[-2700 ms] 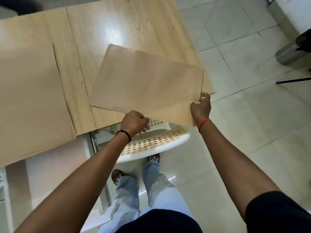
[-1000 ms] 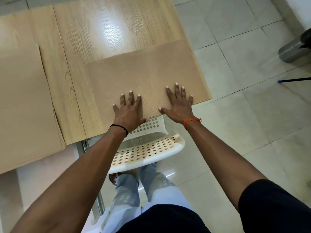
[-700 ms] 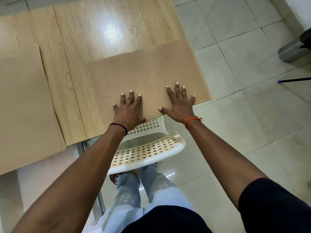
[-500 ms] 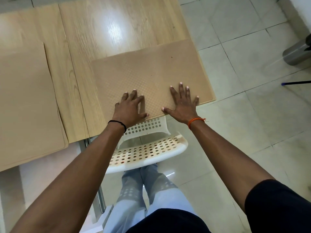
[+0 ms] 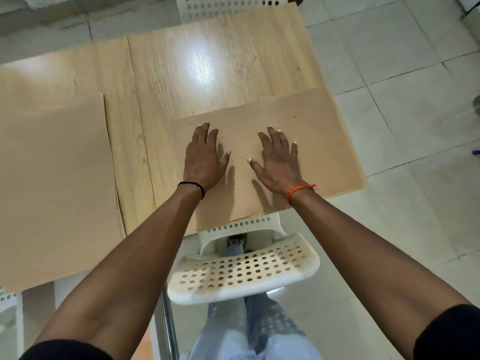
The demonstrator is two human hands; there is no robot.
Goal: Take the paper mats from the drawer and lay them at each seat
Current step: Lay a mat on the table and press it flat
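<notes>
Both hands, left hand [image 5: 202, 157] and right hand [image 5: 278, 162], lie flat and spread on the mat [image 5: 311, 141], gripping nothing. Its long axis runs from 9 to 3 o'clock along the counter [image 5: 207, 63] edge, by the chair [image 5: 244, 274].

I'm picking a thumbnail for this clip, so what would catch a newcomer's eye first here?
Two bare hands, the left hand and the right hand, lie spread palm-down on a textured paper mat at the near right corner of the wooden table. A white perforated chair stands tucked just below that mat, and a second mat lies at the left.
</notes>
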